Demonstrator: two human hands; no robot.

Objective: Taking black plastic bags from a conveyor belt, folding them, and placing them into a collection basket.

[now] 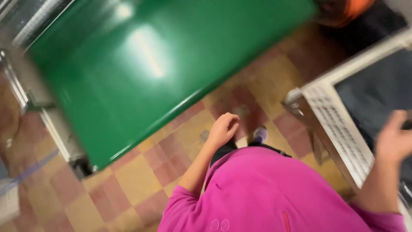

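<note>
My left hand point(223, 128) hangs in front of my body over the checkered floor, its fingers loosely curled with nothing in them. My right hand point(394, 139) is raised at the right edge, over a dark surface inside a white perforated frame point(339, 124); it is blurred, and its fingers seem to touch something dark at the frame's edge. I wear a bright pink top point(266, 193) with the sleeves pushed up. One shoe point(260, 134) shows below me.
A glossy green table top point(141, 64) on a metal frame fills the upper left. The floor point(141, 176) has red and yellow tiles. An orange object point(343, 10) sits at the top right. The whole view is motion-blurred.
</note>
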